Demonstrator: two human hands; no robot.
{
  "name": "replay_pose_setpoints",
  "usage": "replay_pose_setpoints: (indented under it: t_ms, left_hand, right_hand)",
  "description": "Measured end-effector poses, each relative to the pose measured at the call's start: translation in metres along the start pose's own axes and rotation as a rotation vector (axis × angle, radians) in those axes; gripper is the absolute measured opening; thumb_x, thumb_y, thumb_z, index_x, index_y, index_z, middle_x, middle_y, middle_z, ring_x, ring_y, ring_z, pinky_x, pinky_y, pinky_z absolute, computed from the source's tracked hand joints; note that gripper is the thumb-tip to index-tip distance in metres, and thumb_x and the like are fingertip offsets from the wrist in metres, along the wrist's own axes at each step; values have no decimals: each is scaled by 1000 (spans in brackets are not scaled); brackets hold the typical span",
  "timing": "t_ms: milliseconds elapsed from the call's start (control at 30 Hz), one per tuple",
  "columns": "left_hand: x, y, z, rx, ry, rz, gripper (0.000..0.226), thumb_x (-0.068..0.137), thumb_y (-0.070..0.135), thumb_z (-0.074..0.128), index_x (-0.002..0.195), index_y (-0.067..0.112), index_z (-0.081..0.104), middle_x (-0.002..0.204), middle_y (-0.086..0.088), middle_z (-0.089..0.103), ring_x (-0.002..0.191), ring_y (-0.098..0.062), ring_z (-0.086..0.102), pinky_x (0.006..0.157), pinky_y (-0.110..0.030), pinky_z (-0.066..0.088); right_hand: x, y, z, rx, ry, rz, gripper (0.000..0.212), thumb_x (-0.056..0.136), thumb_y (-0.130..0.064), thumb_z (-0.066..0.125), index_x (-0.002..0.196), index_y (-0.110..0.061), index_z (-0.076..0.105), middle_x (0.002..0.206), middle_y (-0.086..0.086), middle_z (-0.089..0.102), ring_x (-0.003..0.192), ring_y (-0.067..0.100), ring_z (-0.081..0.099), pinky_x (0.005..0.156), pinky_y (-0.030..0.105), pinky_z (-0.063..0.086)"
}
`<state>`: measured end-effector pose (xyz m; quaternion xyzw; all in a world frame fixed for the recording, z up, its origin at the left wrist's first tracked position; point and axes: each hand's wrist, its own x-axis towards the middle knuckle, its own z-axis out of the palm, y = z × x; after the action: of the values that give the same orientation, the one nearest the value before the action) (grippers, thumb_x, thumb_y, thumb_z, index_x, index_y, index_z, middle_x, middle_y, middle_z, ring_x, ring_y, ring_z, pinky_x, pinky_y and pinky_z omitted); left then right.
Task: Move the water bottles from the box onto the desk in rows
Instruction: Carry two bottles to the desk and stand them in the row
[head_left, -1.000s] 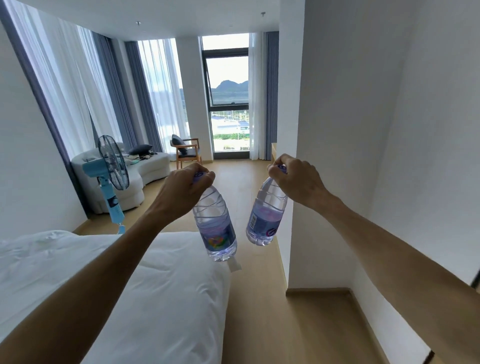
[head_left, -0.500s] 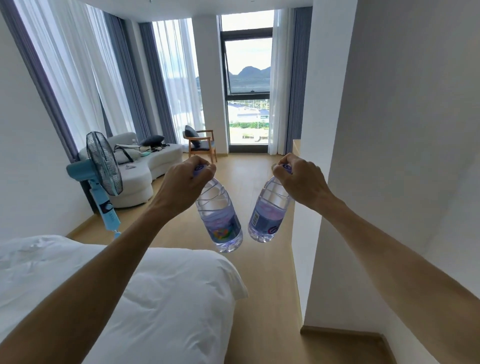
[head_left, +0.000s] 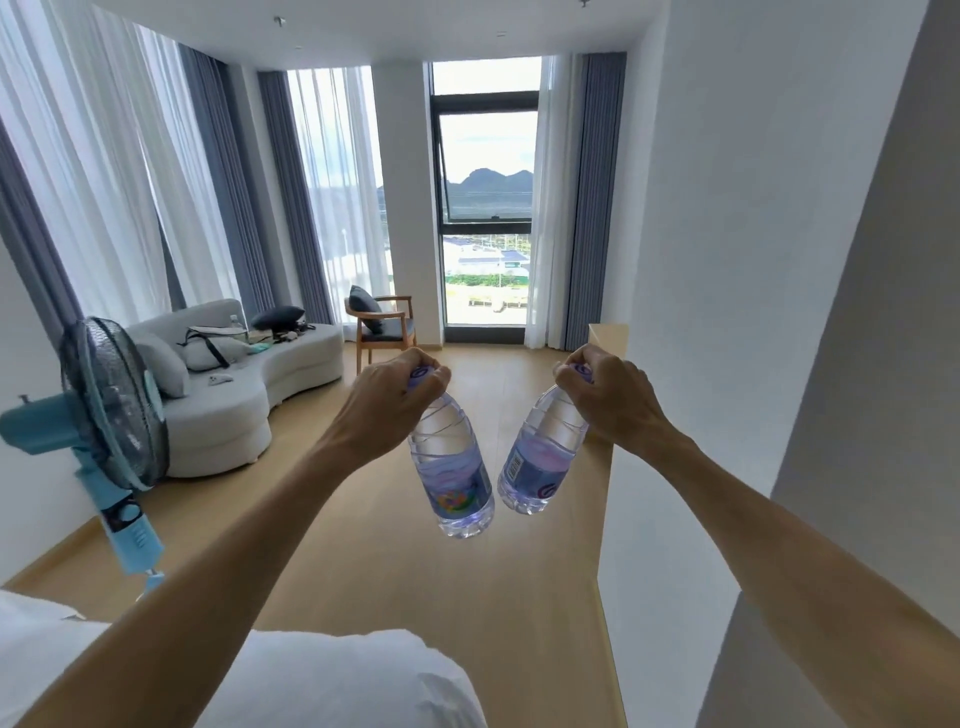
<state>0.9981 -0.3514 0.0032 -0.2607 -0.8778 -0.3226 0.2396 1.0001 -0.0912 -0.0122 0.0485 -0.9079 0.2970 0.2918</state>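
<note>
Left hand (head_left: 387, 400) and right hand (head_left: 613, 397) each grip a bottle (head_left: 452, 467) (head_left: 540, 457) by its cap; long axes hang toward 6 o'clock, bases nearly touching; neither surface nor box visible.

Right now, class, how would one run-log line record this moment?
phase: carrying | left hand: grips left bottle by cap | right hand: grips right bottle by cap | desk, box: unseen

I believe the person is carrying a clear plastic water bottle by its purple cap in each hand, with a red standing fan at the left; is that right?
Nearly: the standing fan is light blue, not red, as the head view shows. The left hand and right hand do each hold a clear plastic water bottle by its purple cap.
</note>
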Motion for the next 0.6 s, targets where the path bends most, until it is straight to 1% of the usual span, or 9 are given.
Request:
replay_pose_setpoints:
  t_ms: [67, 167, 267, 433, 500, 533, 600]
  left_hand:
    - [37, -23, 11, 10, -8, 11, 17, 99, 35, 49, 93, 20, 55, 75, 2, 59, 64, -11, 58, 57, -23, 46]
    - [87, -57, 32, 44, 0, 21, 19, 98, 37, 48, 91, 21, 55, 71, 6, 56, 59, -8, 53, 54, -24, 43]
    - [131, -90, 57, 44, -2, 7, 20, 98, 37, 49, 90, 20, 56, 70, 8, 55, 58, -7, 52, 53, -25, 41]
    - [205, -142, 106, 59, -4, -2, 19, 98, 36, 49, 89, 21, 57, 69, 11, 55, 59, -5, 52, 52, -21, 37]
    - [235, -160, 125, 72, -1, -6, 19, 98, 34, 50, 89, 20, 57, 68, 12, 54, 57, -4, 51, 51, -14, 34]
    - [252, -168, 134, 79, 4, -14, 18, 98, 33, 51, 88, 19, 57, 67, 12, 54, 57, -4, 51, 48, -12, 35]
    - [286, -184, 150, 81, 16, -41, 17, 97, 33, 51, 87, 20, 57, 68, 13, 55, 59, -3, 51, 49, -12, 37]
  right_hand:
    - [36, 12, 14, -7, 13, 8, 25, 98, -37, 49, 104, -14, 58, 85, -5, 58, 71, 14, 55, 55, 16, 40]
    - [86, 32, 34, -22, 22, 19, 20, 98, -37, 47, 99, -18, 54, 82, -7, 56, 66, 11, 53, 53, 19, 40]
    - [132, 58, 58, -12, 22, 26, 17, 98, -36, 47, 97, -20, 51, 78, -7, 55, 62, 8, 52, 51, 19, 38]
    - [213, 110, 107, 4, 5, -3, 16, 97, -37, 47, 93, -22, 51, 74, -8, 56, 62, 8, 53, 50, 20, 35]
    - [247, 130, 126, 8, -5, -25, 15, 97, -36, 48, 92, -22, 51, 70, -10, 53, 60, 8, 52, 49, 20, 34]
    - [265, 140, 134, 3, -20, -38, 15, 96, -35, 49, 92, -22, 51, 68, -12, 52, 59, 7, 52, 48, 19, 33]
    - [301, 159, 150, -8, -61, -60, 14, 96, -35, 50, 93, -21, 52, 67, -13, 51, 57, 7, 51, 48, 19, 33]
